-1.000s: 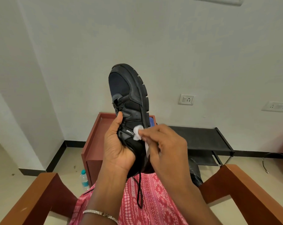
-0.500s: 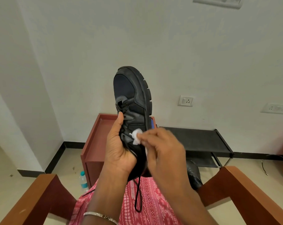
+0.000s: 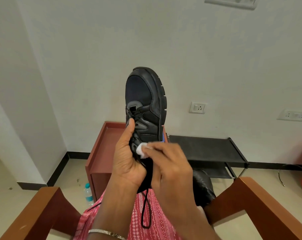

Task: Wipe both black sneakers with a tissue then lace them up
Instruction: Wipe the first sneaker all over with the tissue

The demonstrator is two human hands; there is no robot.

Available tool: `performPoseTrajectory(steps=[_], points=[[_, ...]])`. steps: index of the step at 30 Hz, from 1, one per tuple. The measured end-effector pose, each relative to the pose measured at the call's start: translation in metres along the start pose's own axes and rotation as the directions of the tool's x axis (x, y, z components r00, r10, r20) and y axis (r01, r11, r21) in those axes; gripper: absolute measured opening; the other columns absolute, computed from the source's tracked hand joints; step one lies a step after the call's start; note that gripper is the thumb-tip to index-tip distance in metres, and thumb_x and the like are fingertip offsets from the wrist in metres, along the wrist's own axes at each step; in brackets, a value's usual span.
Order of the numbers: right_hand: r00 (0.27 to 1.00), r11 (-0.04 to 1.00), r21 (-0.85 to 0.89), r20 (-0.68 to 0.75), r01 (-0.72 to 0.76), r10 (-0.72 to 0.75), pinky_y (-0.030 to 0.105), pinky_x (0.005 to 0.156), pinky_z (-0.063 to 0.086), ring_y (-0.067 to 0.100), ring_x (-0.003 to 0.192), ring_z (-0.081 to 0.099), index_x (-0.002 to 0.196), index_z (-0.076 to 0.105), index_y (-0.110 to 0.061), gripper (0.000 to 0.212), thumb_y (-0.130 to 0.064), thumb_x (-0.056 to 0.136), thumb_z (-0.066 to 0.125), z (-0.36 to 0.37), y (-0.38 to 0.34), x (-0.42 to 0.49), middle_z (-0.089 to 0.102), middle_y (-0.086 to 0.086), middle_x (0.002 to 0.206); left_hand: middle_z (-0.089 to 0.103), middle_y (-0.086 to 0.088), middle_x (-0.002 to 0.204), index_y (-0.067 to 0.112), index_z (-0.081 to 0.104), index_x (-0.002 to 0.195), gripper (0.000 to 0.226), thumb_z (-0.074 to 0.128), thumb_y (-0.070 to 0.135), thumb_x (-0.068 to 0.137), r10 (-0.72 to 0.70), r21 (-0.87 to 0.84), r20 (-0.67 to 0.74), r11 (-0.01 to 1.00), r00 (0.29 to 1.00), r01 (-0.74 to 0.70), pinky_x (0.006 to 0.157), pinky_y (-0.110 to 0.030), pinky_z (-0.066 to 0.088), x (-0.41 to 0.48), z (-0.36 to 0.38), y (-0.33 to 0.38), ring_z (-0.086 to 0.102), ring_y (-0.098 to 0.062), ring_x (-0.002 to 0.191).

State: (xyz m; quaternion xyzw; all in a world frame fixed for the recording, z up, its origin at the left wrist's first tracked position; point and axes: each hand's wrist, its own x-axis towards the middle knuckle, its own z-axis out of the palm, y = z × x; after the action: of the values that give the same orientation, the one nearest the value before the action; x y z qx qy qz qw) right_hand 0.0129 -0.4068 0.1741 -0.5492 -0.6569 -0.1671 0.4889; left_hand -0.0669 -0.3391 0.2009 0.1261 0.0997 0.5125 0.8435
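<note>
Holding hand: left hand [image 3: 127, 160] curled round the heel end of the raised sneaker [image 3: 145, 104], thumb laid flat along the lacing.
Sneaker attitude: held above the lap, toe up, sole edge to the right.
Wiping hand: right hand [image 3: 171, 167] with fingers bent, pinching a wadded white tissue [image 3: 141, 150] against the side panel, just beside the left thumb.
Lace: black lace [image 3: 145, 210] hangs loose over the red patterned garment [image 3: 157, 220].
Other shoe: second sneaker [image 3: 203, 187] lies beside the chair's right armrest [image 3: 268, 210], partly hidden by the right forearm.
Background: red-brown table [image 3: 101, 153] and black rack [image 3: 207, 148] at the wall.
</note>
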Motion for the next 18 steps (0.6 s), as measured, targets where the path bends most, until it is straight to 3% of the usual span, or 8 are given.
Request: performPoseTrajectory(steps=[3, 5, 7, 10, 12, 16, 18], points=[[0.995, 0.998, -0.052, -0.096, -0.044, 0.039, 0.021, 0.089, 0.049, 0.016, 0.098, 0.060, 0.109, 0.075, -0.009, 0.024, 0.000, 0.087, 0.068, 0.004, 0.014, 0.028, 0.068, 0.003, 0.105, 0.075, -0.017, 0.104, 0.001, 0.080, 0.095, 0.036, 0.064, 0.033, 0.092, -0.048, -0.015, -0.002, 0.999, 0.999, 0.048, 0.087, -0.040, 0.060, -0.001, 0.001, -0.003, 0.075, -0.027, 0.091], [0.987, 0.995, -0.071, -0.146, -0.071, 0.060, 0.018, 0.089, 0.047, 0.017, 0.098, 0.060, 0.109, 0.074, -0.009, 0.028, 0.005, 0.085, 0.071, 0.004, 0.019, 0.038, 0.068, 0.003, 0.105, 0.073, -0.016, 0.112, 0.001, 0.078, 0.105, 0.037, 0.064, 0.033, 0.093, -0.073, -0.012, 0.000, 0.997, 0.997, 0.073, 0.096, -0.043, 0.056, -0.001, 0.000, -0.004, 0.073, -0.028, 0.100], [0.989, 0.994, -0.075, -0.133, -0.075, 0.064, 0.019, 0.089, 0.048, 0.016, 0.099, 0.059, 0.109, 0.074, -0.010, 0.029, 0.005, 0.084, 0.071, 0.003, 0.014, 0.034, 0.067, 0.002, 0.105, 0.074, -0.015, 0.109, 0.002, 0.078, 0.103, 0.037, 0.066, 0.035, 0.091, -0.080, -0.018, 0.000, 0.997, 0.997, 0.080, 0.097, -0.043, 0.055, 0.000, 0.000, -0.005, 0.074, -0.027, 0.098], [0.999, 0.999, -0.048, -0.029, -0.018, 0.017, 0.020, 0.092, 0.047, 0.014, 0.100, 0.059, 0.110, 0.074, -0.010, 0.025, -0.001, 0.087, 0.069, 0.001, -0.002, 0.009, 0.067, 0.001, 0.107, 0.076, -0.012, 0.094, 0.004, 0.079, 0.093, 0.037, 0.066, 0.038, 0.088, -0.073, -0.021, -0.024, 0.997, 0.997, 0.072, 0.075, -0.032, 0.063, 0.000, 0.000, -0.002, 0.075, -0.022, 0.079], [1.000, 0.999, -0.027, 0.009, 0.024, -0.023, 0.020, 0.093, 0.048, 0.015, 0.101, 0.060, 0.111, 0.074, -0.009, 0.024, -0.005, 0.087, 0.068, 0.000, -0.008, -0.001, 0.068, 0.002, 0.108, 0.076, -0.010, 0.092, 0.005, 0.081, 0.091, 0.040, 0.063, 0.042, 0.090, -0.081, -0.014, -0.029, 0.997, 0.996, 0.081, 0.074, -0.031, 0.063, 0.000, 0.000, -0.002, 0.075, -0.021, 0.076], [0.998, 0.998, -0.055, -0.056, 0.008, -0.011, 0.026, 0.087, 0.051, 0.020, 0.097, 0.062, 0.107, 0.075, -0.007, 0.021, -0.002, 0.088, 0.069, 0.004, 0.007, 0.021, 0.069, 0.005, 0.105, 0.076, -0.012, 0.090, 0.002, 0.080, 0.086, 0.036, 0.066, 0.035, 0.089, -0.070, -0.038, -0.031, 0.997, 0.997, 0.069, 0.075, -0.031, 0.063, -0.003, 0.001, -0.005, 0.075, -0.022, 0.077], [0.992, 0.997, -0.074, -0.126, -0.022, 0.013, 0.022, 0.087, 0.049, 0.022, 0.097, 0.061, 0.107, 0.075, -0.007, 0.023, 0.001, 0.086, 0.072, 0.004, 0.017, 0.038, 0.068, 0.006, 0.105, 0.075, -0.014, 0.102, 0.002, 0.080, 0.093, 0.035, 0.064, 0.033, 0.093, -0.098, -0.049, -0.008, 0.994, 0.995, 0.098, 0.078, -0.036, 0.063, -0.004, 0.003, -0.008, 0.076, -0.026, 0.088]])
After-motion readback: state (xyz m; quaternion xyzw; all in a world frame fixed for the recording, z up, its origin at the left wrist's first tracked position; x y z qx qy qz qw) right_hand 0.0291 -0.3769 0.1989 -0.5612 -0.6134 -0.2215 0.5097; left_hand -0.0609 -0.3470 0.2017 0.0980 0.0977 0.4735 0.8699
